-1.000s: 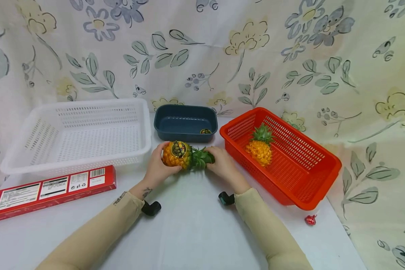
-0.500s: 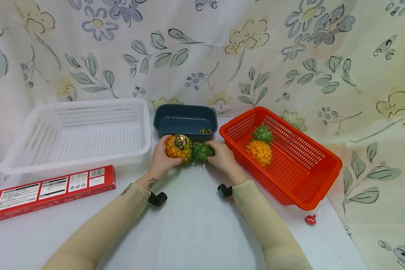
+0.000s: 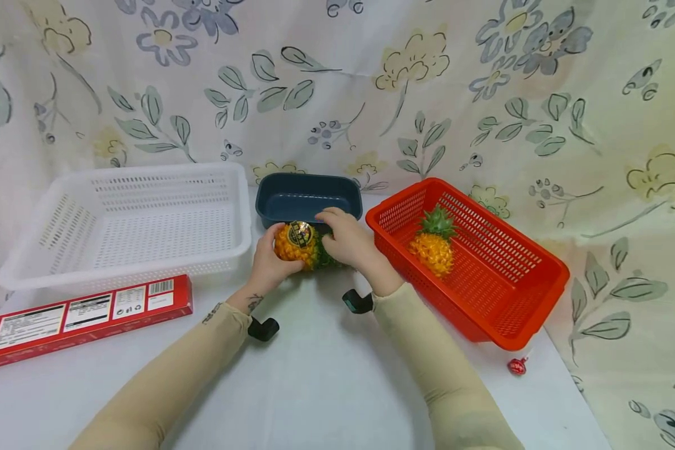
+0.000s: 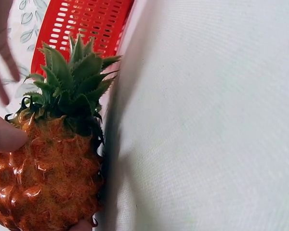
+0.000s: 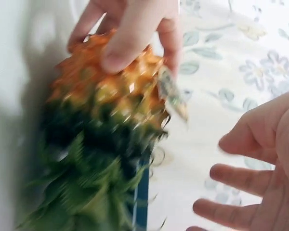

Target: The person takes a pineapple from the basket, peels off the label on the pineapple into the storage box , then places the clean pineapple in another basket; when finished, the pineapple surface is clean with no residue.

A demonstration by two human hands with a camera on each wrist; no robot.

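Note:
My left hand (image 3: pixel 270 265) grips a small pineapple (image 3: pixel 292 250) by its orange body, just in front of the dark blue container (image 3: pixel 309 215). The fruit lies on its side, leafy crown (image 4: pixel 77 77) to the right. A round black-and-gold label (image 3: pixel 300 234) is on its upper side; in the right wrist view one edge of that label (image 5: pixel 172 94) stands out from the skin. My right hand (image 3: pixel 349 240) is over the crown, partly hiding it in the head view. In the right wrist view its fingers (image 5: pixel 236 180) are spread, apart from the fruit and holding nothing.
To the right, a red perforated basket (image 3: pixel 517 312) holds another pineapple (image 3: pixel 432 253). A white perforated basket (image 3: pixel 239 212) stands at the left, with a long red box (image 3: pixel 90 319) before it. A small red wrapped thing (image 3: pixel 517 366) lies near the right edge.
The pineapple and both hands have moved slightly away from me, nearer the blue container. My right hand has let go of the crown and risen up and left, covering the container's front right corner.

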